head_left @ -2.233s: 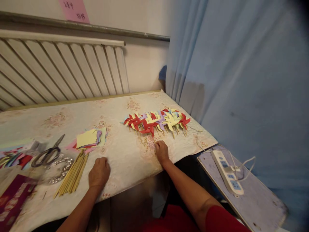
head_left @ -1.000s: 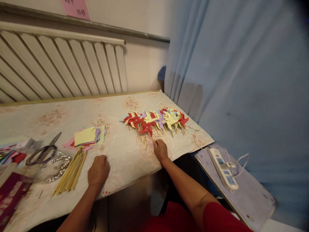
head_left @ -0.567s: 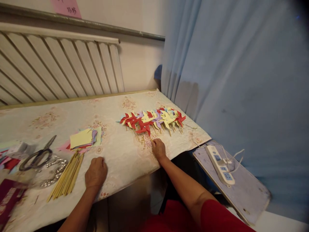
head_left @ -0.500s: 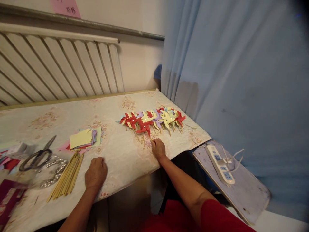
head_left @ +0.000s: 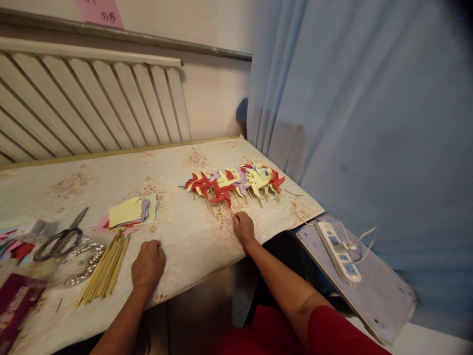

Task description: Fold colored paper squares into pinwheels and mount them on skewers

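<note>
My right hand (head_left: 244, 228) rests near the table's front edge, its fingers pinched round the lower end of a thin stick. That stick runs up to a red paper pinwheel (head_left: 222, 193), which lies in front of a row of yellow, purple and red pinwheels (head_left: 256, 182). My left hand (head_left: 148, 264) lies on the cloth as a loose fist, and nothing sticks out of it. Just left of it is a bundle of thin wooden sticks (head_left: 105, 268). Behind the sticks sits a stack of coloured paper squares (head_left: 126, 212).
Black-handled scissors (head_left: 61, 241) and a clear bag of small silver pieces (head_left: 88, 266) lie at the left. A purple box (head_left: 16, 308) stands at the front left corner. On a low board (head_left: 384, 296) at the right is a power strip (head_left: 338, 251). A blue curtain (head_left: 362, 123) hangs behind.
The view has turned slightly to the right. Both hands keep their place on the cloth, and the red pinwheel stays in front of the row.
</note>
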Available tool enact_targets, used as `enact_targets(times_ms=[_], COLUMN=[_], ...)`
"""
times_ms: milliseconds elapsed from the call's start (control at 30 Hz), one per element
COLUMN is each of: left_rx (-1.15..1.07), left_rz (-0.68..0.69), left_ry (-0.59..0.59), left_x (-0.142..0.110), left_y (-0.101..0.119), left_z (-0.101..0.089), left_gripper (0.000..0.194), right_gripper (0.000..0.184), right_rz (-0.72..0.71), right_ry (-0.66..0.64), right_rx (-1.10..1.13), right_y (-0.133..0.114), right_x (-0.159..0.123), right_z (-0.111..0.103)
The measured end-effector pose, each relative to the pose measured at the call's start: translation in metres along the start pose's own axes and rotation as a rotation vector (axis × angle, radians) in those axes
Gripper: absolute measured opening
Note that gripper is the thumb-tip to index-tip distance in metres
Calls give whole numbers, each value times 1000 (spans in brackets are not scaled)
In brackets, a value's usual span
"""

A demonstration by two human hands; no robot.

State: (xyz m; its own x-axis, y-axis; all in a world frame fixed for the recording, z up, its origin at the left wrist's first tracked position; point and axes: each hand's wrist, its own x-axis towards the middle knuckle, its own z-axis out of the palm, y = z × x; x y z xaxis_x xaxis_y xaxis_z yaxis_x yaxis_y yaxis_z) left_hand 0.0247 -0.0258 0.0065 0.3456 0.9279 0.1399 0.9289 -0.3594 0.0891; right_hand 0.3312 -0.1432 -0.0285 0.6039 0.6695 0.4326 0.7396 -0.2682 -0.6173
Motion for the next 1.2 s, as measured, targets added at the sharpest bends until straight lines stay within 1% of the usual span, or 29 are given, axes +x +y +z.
enact_targets(times_ms=[233, 467, 600, 733, 933, 1067, 1200], left_rx=[-1, -1, 0, 5, -2, 7, 4], left_rz=[0, 6, -5, -1, 19, 11, 16], left_ry=[5, 9, 10, 13, 43, 30, 41], left_x=[-1, -1, -1, -1, 0, 0, 0], left_y=[0, 1, 0, -1, -4, -3, -2], left_z=[0, -1, 0, 3, 7, 6, 5], left_gripper=[34, 33, 31, 31, 29, 30, 30], right_gripper=[17, 16, 17, 18, 17, 16, 16], right_rz=[12, 156, 186, 230, 230, 194, 201], right_ry=[30, 122, 126, 103, 123, 147, 125], right_rx=[34, 9, -4, -23, -80, -99, -126], right_y=[5, 10, 9, 9, 11, 12, 12], right_x=[3, 19, 30, 38, 43, 44, 45], right_z=[2, 7, 9, 12, 16, 19, 20])
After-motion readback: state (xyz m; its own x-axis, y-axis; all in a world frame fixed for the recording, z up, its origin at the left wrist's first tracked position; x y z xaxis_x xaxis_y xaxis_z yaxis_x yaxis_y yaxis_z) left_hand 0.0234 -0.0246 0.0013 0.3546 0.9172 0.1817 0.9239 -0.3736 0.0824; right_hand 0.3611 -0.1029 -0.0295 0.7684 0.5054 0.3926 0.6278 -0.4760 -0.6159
